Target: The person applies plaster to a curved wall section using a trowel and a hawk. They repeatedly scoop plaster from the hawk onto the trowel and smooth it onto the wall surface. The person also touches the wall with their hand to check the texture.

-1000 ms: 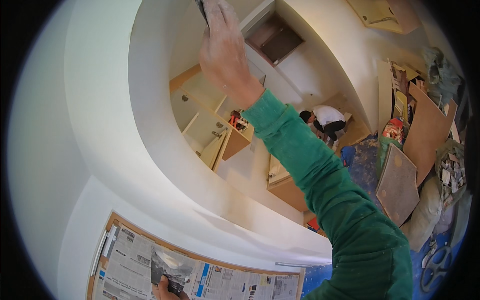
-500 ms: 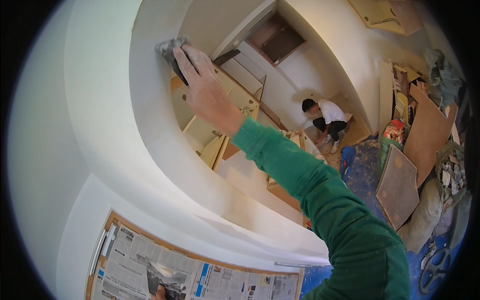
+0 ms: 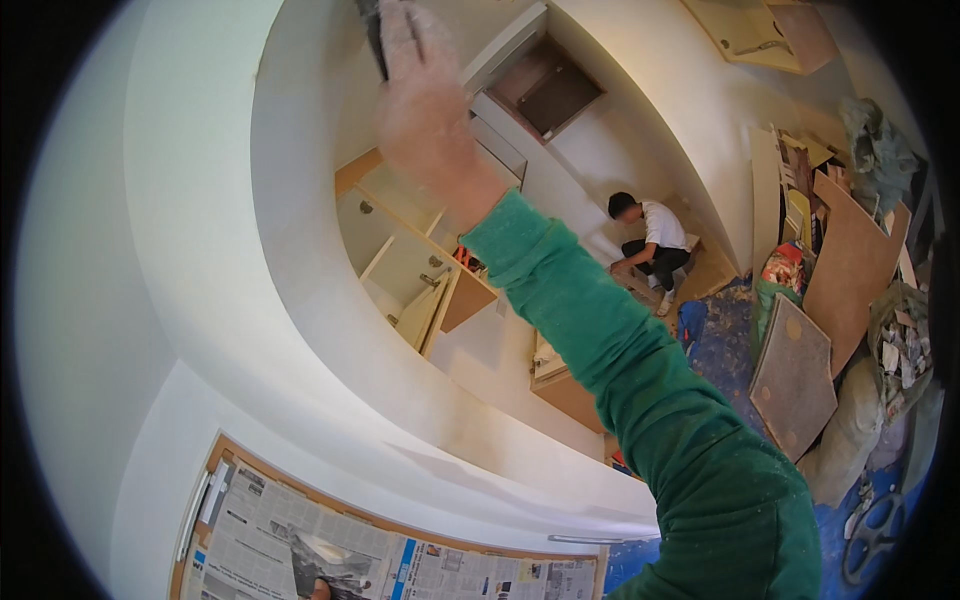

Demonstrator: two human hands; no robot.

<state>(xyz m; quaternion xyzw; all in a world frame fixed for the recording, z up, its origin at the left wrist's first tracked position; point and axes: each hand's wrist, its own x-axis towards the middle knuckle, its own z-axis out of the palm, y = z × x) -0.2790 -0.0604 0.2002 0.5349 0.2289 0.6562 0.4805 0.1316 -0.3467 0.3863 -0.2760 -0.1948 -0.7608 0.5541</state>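
My right hand point(image 3: 425, 110), dusty with white powder, is raised against the curved white soffit point(image 3: 300, 300) at the top of the view. It grips a dark flat scraper blade point(image 3: 372, 35) that lies against the white surface. My green sleeve point(image 3: 640, 400) runs down to the lower right. Only a sliver of my left hand point(image 3: 320, 591) shows at the bottom edge. It is under a metal plate point(image 3: 335, 560) smeared with grey putty, held over a newspaper-covered board point(image 3: 440, 575).
Far below, a person in a white shirt point(image 3: 655, 240) crouches by pale wooden cabinets point(image 3: 420, 280). Boards and panels point(image 3: 795, 375) lean at the right among bags and rubble. Blue sheeting point(image 3: 720, 350) covers the floor.
My right hand swept down and left along the soffit with the scraper, then came back up to the top. The putty plate and left hand dropped lower in view.
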